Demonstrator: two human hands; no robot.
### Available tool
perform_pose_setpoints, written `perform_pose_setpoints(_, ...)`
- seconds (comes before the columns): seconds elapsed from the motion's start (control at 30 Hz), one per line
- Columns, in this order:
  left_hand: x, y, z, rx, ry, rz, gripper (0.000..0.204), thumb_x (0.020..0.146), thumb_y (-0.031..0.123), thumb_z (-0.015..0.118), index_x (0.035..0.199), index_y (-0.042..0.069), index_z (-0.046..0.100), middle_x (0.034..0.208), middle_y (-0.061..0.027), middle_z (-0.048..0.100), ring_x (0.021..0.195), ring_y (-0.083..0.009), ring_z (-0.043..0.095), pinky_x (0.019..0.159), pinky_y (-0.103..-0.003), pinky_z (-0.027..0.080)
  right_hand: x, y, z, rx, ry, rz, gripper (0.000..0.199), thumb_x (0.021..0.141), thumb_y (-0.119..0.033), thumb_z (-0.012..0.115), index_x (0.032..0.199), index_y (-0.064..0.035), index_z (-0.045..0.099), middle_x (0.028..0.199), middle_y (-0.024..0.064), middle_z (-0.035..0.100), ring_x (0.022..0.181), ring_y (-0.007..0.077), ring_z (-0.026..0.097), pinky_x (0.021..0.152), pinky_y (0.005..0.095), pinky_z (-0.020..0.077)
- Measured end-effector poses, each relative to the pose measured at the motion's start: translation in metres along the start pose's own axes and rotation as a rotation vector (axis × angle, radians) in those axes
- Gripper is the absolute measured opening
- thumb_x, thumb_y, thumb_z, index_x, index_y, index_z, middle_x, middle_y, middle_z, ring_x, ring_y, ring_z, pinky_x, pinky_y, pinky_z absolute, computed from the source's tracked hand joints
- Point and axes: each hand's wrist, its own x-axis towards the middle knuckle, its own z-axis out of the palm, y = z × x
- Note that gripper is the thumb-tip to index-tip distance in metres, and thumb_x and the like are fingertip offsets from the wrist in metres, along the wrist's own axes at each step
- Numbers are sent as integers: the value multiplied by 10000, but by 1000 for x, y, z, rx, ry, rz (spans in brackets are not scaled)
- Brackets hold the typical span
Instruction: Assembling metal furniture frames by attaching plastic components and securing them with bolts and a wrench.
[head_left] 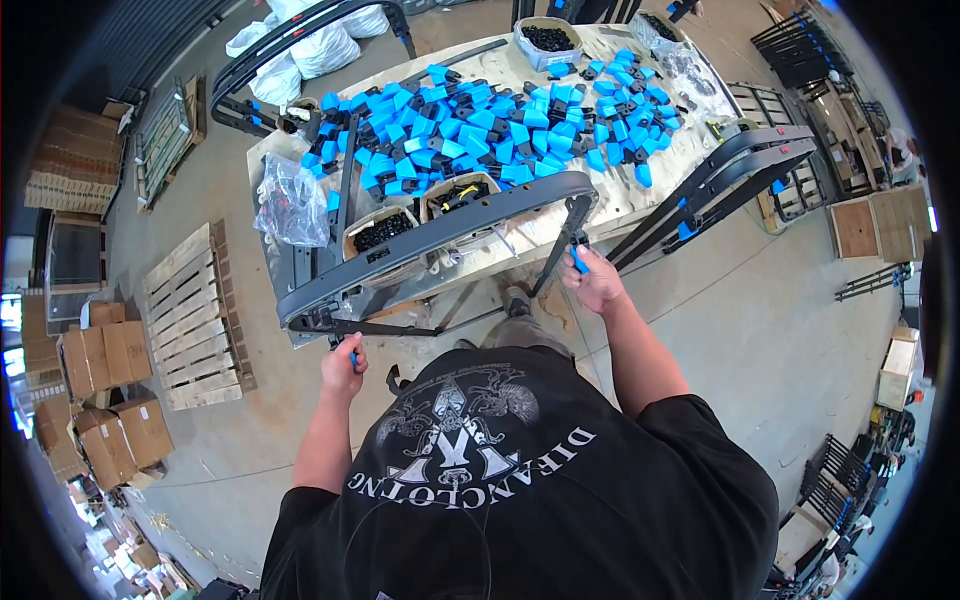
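A long black metal frame (440,230) with rounded corners spans in front of me, across the near edge of the table. At its right end, my right hand (597,283) is closed round a small blue plastic part (579,259) beside the frame's bent leg. Below the left corner, my left hand (343,365) is closed, with a bit of blue plastic (353,357) showing between its fingers. How these blue parts meet the frame is too small to tell. A heap of blue and black plastic parts (470,130) covers much of the wooden table (700,165).
Tubs of small black pieces (380,232) stand at the table's near edge, and another tub (548,45) at the back. A clear plastic bag (292,203) lies on the left. More black frames (720,190) lean at the right. A pallet (190,315) and cartons (105,350) stand left.
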Motion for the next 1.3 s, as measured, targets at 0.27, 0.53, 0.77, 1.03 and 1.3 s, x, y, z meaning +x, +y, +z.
perform_pose_setpoints(0.27,-35,52,21,36,74,-477,252,921,255,722,862,140,507,691,-4,506,502,-65,422,376,-188,267,-39,-28,53,-215,326,204,342,936,-379,716,845,-133,496,695,-36,437,483,77,338,437,255,274)
perform_pose_setpoints(0.53,-41,60,16,44,3,-351,184,926,194,675,894,112,514,707,-29,507,486,-70,420,372,-214,244,-50,-89,105,-619,290,379,457,963,-509,602,785,-95,525,593,3,453,430,115,364,418,278,300)
perform_pose_setpoints(0.77,-3,-24,17,886,562,389,449,811,316,744,1076,-27,628,1014,-239,702,977,-420,676,856,-466,515,-15,-101,105,-1419,246,575,450,923,-405,681,737,-11,569,598,81,540,451,173,484,404,346,383)
perform_pose_setpoints(1.03,45,-39,6,643,519,865,390,794,232,776,1088,23,629,1070,-207,654,1019,-392,628,911,-458,491,-12,-63,64,-1844,266,164,297,761,-239,788,795,10,631,682,154,628,594,284,619,576,410,507)
perform_pose_setpoints(1.3,47,-42,-9,631,236,713,356,782,181,809,1065,47,639,1036,-140,668,972,-309,645,882,-403,506,81,36,-52,-1275,393,-698,559,789,-274,828,1192,2,555,1110,114,671,1016,237,653,916,359,509)
